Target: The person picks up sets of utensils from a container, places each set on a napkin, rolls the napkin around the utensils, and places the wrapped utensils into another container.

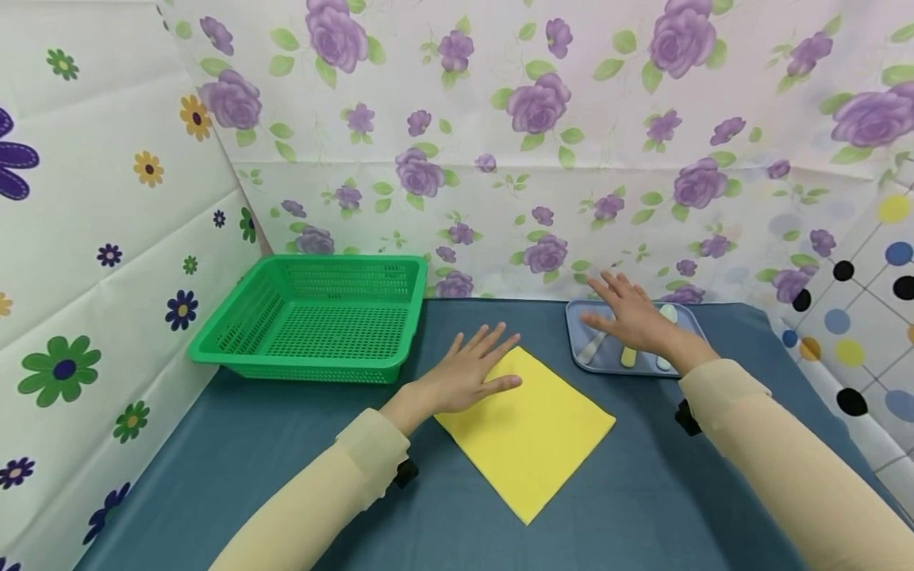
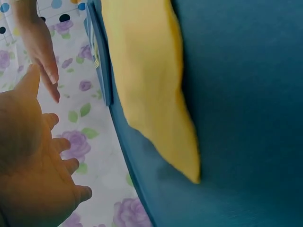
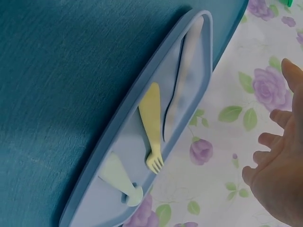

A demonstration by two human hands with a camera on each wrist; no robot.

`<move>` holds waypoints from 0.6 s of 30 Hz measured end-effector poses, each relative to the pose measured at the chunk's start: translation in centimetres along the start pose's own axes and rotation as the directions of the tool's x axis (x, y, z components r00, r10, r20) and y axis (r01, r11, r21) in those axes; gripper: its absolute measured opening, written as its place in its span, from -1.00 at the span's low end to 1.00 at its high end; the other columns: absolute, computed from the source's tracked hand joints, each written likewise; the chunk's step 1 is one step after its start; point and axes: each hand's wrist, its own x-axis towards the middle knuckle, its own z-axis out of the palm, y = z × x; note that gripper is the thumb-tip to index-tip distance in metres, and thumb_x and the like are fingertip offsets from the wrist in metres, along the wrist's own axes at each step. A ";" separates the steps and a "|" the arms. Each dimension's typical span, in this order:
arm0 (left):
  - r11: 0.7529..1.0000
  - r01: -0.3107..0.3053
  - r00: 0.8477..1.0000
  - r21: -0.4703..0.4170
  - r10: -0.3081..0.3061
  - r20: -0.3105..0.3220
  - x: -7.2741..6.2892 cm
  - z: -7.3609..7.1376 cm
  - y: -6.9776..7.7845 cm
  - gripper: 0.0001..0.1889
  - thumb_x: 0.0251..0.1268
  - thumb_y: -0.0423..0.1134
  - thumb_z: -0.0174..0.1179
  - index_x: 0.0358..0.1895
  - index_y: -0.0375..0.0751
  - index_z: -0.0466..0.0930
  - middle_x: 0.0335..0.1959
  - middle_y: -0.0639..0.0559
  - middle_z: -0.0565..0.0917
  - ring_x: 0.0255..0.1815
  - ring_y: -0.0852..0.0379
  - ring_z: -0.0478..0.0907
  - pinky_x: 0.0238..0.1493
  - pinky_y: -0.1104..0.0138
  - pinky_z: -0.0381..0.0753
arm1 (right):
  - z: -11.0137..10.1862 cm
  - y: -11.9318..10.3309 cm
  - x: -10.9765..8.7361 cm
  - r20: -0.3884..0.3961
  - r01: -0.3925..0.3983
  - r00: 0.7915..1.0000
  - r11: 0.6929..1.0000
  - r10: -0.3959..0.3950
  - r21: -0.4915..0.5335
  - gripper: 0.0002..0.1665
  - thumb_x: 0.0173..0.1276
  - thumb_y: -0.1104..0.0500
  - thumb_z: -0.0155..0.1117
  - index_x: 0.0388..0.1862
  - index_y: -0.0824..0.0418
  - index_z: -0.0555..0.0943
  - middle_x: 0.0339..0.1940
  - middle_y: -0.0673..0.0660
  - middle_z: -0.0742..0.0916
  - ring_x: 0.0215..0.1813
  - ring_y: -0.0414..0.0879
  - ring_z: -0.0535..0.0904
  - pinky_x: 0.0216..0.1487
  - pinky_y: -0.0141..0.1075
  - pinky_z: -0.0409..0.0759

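Note:
My left hand [image 1: 467, 374] hovers over the upper left part of a yellow cloth [image 1: 535, 436], its fingers spread and holding nothing. The cloth lies flat on the table, turned like a diamond. Above a blue-grey tray [image 1: 577, 333] at the right is my right hand [image 1: 631, 316], also with fingers extended and nothing held. In the right wrist view the tray carries a pale knife [image 3: 186, 66], a yellow fork [image 3: 151, 118] and a pale green spoon [image 3: 118, 175]. The right hand [image 3: 279, 146] is apart from these utensils there.
A green plastic basket [image 1: 400, 349] with perforated walls stands at the back left of the table. Blue cloth [image 1: 628, 492] covers the table. Flowered sheets [image 1: 457, 119] hang behind and at the left, and a dotted one [image 1: 857, 349] at the right.

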 end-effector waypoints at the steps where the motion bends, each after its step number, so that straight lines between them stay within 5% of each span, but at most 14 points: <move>1: 1.000 -0.004 1.000 -0.002 0.004 0.002 -0.2 0.1 0.0 -0.17 0.61 0.39 -0.21 0.74 0.15 -0.22 0.75 -0.01 -0.26 0.73 -0.08 -0.37 0.62 -0.24 -0.36 | 0.0 -0.1 0.0 0.003 -0.005 1.000 1.000 0.005 -0.001 0.03 0.60 -0.26 0.15 0.74 0.24 -0.02 0.71 0.43 -0.04 0.68 0.44 -0.29 0.58 0.38 -0.32; 18: 0.999 -0.043 0.995 -0.024 0.045 0.087 -3.3 1.5 0.1 -0.19 0.62 0.34 -0.15 0.74 0.11 -0.12 0.75 -0.03 -0.18 0.74 -0.09 -0.28 0.64 -0.20 -0.30 | -0.6 -0.9 -0.9 0.041 -0.073 0.997 0.988 0.068 0.139 0.04 0.63 -0.28 0.10 0.76 0.18 -0.12 0.71 0.41 -0.11 0.65 0.51 -0.15 0.45 0.52 0.03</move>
